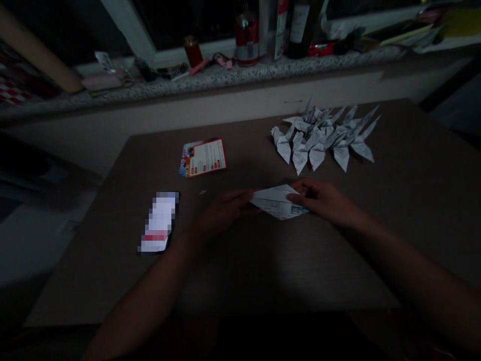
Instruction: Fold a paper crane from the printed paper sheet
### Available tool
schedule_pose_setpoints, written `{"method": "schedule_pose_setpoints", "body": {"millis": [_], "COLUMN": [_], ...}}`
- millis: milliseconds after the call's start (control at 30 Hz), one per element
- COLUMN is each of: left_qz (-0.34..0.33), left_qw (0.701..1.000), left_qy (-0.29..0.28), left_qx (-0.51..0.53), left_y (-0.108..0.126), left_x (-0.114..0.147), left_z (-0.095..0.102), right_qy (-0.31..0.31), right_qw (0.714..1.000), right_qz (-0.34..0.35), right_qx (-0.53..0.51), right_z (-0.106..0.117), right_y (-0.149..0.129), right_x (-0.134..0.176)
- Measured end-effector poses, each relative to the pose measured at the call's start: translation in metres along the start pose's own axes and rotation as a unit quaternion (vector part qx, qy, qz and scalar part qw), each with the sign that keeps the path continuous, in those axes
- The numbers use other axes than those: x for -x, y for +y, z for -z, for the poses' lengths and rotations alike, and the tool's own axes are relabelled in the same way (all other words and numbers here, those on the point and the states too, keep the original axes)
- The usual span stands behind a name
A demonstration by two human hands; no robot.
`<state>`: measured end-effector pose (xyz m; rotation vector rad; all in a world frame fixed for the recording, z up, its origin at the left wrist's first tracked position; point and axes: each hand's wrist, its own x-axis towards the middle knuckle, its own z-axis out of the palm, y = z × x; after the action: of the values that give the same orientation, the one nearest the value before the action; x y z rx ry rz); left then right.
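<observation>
A piece of printed paper folded into a diamond shape is held over the middle of the table. My left hand pinches its left corner, fingers closed together. On the right side my right hand grips it, thumb on top and fingers behind. Creases run across the paper's upper face, and a dark printed patch shows near its right end. Beyond my hands stands a cluster of several folded paper cranes, made of similar printed paper.
A lit phone lies on the dark wooden table at left. Behind it is a stack of printed cards. Along the back, a granite windowsill carries a red can, a dark bottle and other small items.
</observation>
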<state>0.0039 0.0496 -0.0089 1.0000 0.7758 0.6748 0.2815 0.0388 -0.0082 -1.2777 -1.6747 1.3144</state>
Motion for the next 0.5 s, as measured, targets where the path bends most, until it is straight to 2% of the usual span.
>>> {"method": "schedule_pose_setpoints", "body": {"millis": [67,133,200,267,367,500], "left_qz": [-0.007,-0.025,-0.038,-0.042,-0.051,-0.06], "left_qw": [0.999,0.991,0.964,0.943,0.922,0.915], "left_qy": [-0.009,0.004,0.018,0.008,-0.004,0.037], "left_qx": [-0.034,-0.13,-0.263,-0.331,-0.383,-0.397], "left_y": [0.004,0.008,0.012,0.013,0.008,0.001], "left_x": [0.001,0.003,0.004,0.003,0.001,-0.002], "left_z": [0.001,0.0,-0.004,-0.009,-0.015,-0.015], "right_qy": [-0.003,-0.016,-0.035,-0.053,-0.068,-0.053], "right_qw": [1.0,1.0,0.998,0.996,0.993,0.995], "right_qz": [0.002,0.004,0.01,0.016,0.02,0.027], "right_qx": [0.01,0.024,0.044,0.068,0.092,0.075], "right_z": [0.001,-0.001,-0.004,-0.009,-0.015,-0.011], "right_y": [0.001,0.001,0.001,0.0,-0.002,-0.007], "right_x": [0.0,0.001,0.002,0.003,0.004,0.005]}}
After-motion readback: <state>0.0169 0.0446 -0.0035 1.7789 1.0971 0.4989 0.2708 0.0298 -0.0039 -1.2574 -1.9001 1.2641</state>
